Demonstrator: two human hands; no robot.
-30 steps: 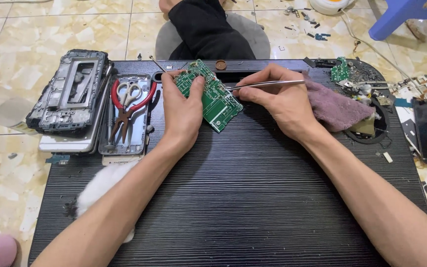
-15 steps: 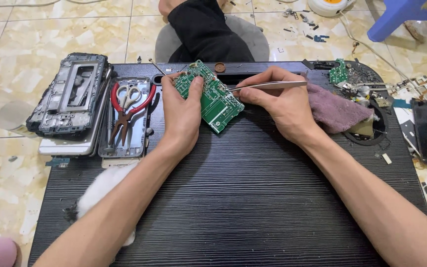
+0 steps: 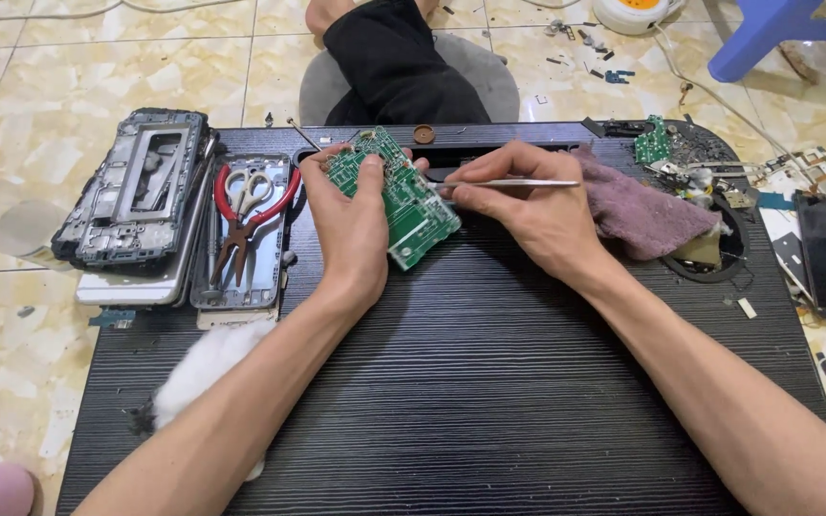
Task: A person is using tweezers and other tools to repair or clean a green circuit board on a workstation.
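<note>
My left hand (image 3: 348, 220) grips a green circuit board (image 3: 403, 203), tilted up above the far part of a black ribbed low table (image 3: 489, 382), thumb pressed on its upper face. My right hand (image 3: 528, 210) holds thin metal tweezers (image 3: 518, 183) that lie level, their tips hidden behind the fingers next to the board's right edge. Both forearms reach in from the near edge.
At the left lie stacked phone frames (image 3: 136, 205) and a tray with red-handled pliers and scissors (image 3: 246, 215). A purple cloth (image 3: 642, 215) and small parts sit at the right. White fluff (image 3: 205, 368) lies near my left arm. Across the table sits a person in black (image 3: 399, 67). A blue stool (image 3: 786, 33) stands far right.
The board and both hands have barely shifted; the tweezers stay level by the board's right edge.
</note>
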